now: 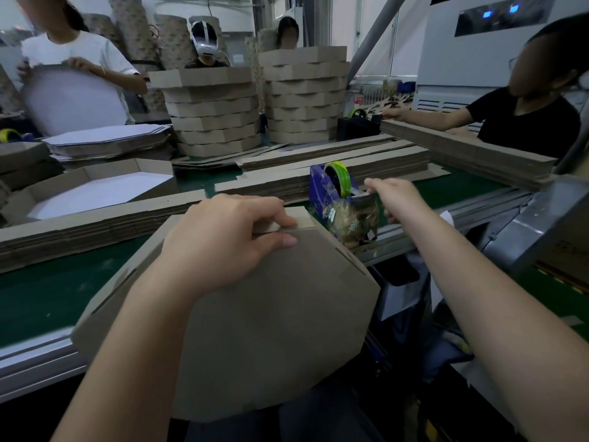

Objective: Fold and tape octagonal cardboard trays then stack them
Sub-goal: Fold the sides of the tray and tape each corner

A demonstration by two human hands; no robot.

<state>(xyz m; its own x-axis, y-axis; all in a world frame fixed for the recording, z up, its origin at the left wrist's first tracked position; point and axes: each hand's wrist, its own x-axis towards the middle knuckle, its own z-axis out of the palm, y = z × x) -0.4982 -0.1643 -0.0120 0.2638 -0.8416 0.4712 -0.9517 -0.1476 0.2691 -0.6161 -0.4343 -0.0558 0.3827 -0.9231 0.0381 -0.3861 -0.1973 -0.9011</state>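
1. The octagonal cardboard tray (271,330) stands tilted on edge at the near edge of the green work table (47,291), with its brown underside facing the camera.
2. The left hand (229,240) grips its top rim, fingers curled over a folded flap.
3. The right hand (395,199) reaches the blue tape dispenser (322,193) just right of the tray. I cannot tell whether its fingers pinch tape.
4. 2 stacks of folded trays (216,113) stand at the far edge.

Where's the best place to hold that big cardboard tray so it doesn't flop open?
Pinch the tray by its folded far wall from above, as the left hand does: thumb on the near face, fingers over the rim. That wall is thin enough to pinch, and the tray is tilted up, so this rim sits highest.
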